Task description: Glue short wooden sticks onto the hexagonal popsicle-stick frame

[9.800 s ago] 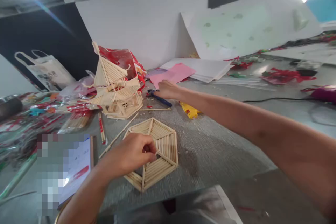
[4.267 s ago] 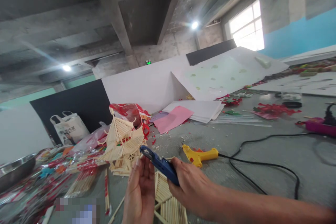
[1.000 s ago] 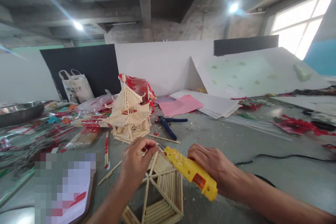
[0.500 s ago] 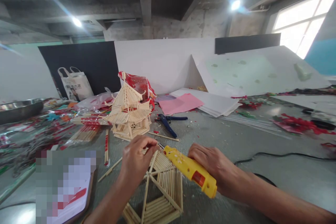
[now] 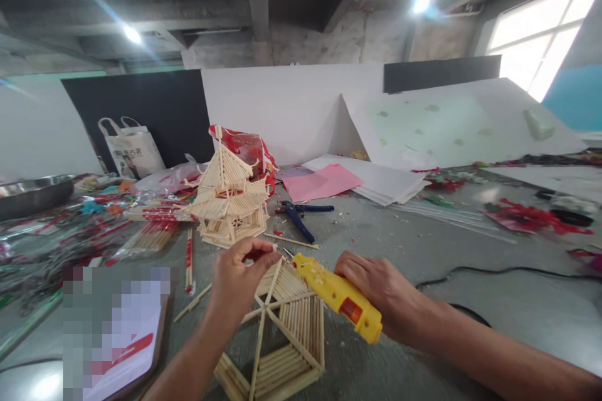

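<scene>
In the head view my right hand (image 5: 369,279) is wrapped round a yellow hot glue gun (image 5: 324,285), its metal nozzle pointing up and left. The nozzle tip is close to the fingertips of my left hand (image 5: 242,266). Thumb and forefinger there pinch a small pale wooden piece (image 5: 274,247), mostly hidden by the fingers. Below both hands a hexagonal frame of wooden sticks (image 5: 294,344) lies flat on the table. Spokes meet at its centre, and some of its sections are filled with sticks side by side.
A stick pagoda model (image 5: 228,200) stands behind my left hand. Blue-handled pliers (image 5: 301,219) and a loose stick (image 5: 294,240) lie beyond the glue gun. A phone with a blurred screen (image 5: 126,338) is at left, a black cable (image 5: 470,269) at right.
My left hand has shifted slightly left, and its fingers have drawn a little away from the nozzle. The glue gun stays in my right hand. The whole view has moved slightly.
</scene>
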A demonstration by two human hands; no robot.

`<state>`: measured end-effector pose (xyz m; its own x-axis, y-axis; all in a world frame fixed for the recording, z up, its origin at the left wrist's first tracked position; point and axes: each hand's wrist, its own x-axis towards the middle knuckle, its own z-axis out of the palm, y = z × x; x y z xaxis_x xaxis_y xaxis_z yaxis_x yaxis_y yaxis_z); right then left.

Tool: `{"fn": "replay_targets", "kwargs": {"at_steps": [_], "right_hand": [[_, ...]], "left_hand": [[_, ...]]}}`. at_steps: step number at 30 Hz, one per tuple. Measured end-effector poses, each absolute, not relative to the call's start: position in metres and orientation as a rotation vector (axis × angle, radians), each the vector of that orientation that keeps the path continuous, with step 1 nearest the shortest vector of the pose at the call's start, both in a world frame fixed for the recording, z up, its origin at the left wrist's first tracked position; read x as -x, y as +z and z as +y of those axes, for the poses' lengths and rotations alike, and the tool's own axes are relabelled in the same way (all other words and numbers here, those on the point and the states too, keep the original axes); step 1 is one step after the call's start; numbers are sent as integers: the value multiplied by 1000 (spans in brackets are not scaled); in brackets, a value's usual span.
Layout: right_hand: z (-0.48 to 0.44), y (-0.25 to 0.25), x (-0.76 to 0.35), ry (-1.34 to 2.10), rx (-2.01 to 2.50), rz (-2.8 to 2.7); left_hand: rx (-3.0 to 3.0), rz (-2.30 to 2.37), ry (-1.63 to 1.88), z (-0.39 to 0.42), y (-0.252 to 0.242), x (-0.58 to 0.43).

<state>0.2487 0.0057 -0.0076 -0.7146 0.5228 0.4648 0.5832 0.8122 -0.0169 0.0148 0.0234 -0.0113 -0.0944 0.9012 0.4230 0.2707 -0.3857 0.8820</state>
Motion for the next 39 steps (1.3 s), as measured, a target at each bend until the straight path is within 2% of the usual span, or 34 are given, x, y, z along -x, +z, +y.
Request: {"fn": "replay_targets", "kwargs": {"at_steps": [6,10,15,33,39], "right_hand": [[7,-14,-247,-273,792,-2521],[6,-15,-244,-310,750,-2550],[4,-13,-241,-388,717,-2535],[2,-10,-242,-287,759,-2539],[2,-10,-241,-345,728,-2530]], "left_hand": [[-877,724,1420,30,-11,-10],[-653,646,1340,29,-11,-12],[-569,669,1279,23,-8,-19],[-574,668,1239,21,-7,-23],[-604,676,1230,22,-10,-22]]}}
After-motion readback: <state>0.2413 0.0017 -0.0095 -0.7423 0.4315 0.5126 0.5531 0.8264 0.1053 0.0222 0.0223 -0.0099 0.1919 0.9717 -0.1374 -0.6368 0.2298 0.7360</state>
